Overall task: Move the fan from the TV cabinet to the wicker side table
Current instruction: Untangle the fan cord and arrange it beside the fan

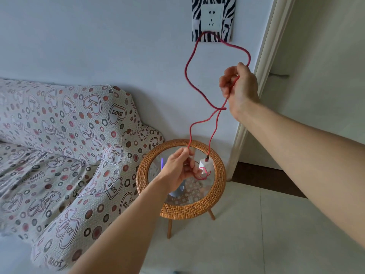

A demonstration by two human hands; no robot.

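A round wicker side table (pixel 191 209) with a glass top stands by the sofa. On it the fan (pixel 177 189) is mostly hidden under my left hand; only a pale bluish part shows. A red cable (pixel 187 64) loops up along the wall. My right hand (pixel 239 86) grips the cable high up, near the wall socket (pixel 212 16). My left hand (pixel 181 169) pinches the cable's lower end above the table. A white plug adapter (pixel 205 165) dangles from the cable's other end over the glass.
A sofa (pixel 65 145) with a heart-patterned cover fills the left. A zebra-striped frame surrounds the socket. A white door frame (pixel 262 62) runs down on the right, with pale floor tiles (pixel 266 224) below.
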